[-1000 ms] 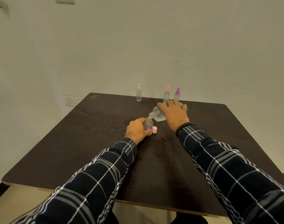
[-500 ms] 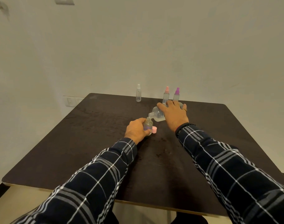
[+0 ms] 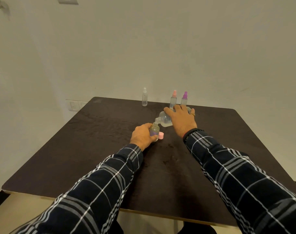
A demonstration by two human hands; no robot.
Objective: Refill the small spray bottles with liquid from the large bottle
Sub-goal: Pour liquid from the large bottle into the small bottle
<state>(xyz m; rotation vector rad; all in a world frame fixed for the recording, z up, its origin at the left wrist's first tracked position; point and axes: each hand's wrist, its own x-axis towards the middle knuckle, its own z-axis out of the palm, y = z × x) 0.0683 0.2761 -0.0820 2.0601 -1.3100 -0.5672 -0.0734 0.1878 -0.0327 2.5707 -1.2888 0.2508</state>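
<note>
**Table layout**

On table (image 3: 93,157), centre: small bottle (image 3: 154,130) upright in left hand (image 3: 142,136), loose cap (image 3: 161,135) just right, perhaps touching. Large bottle (image 3: 165,119) tilted in right hand (image 3: 181,119), mouth over small bottle. Behind, far edge: leftmost spray bottle (image 3: 144,97) apart; middle spray bottle (image 3: 173,99) beside rightmost spray bottle (image 3: 184,98).

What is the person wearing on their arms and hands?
Both arms wear long dark sleeves crossed with white and grey check lines. The right hand has a gold-coloured ring on one finger and a dark beaded band at the wrist. The left hand shows no jewellery.

left hand (image 3: 142,137): gripping, arm outstretched | right hand (image 3: 182,121): gripping, palm down
</note>
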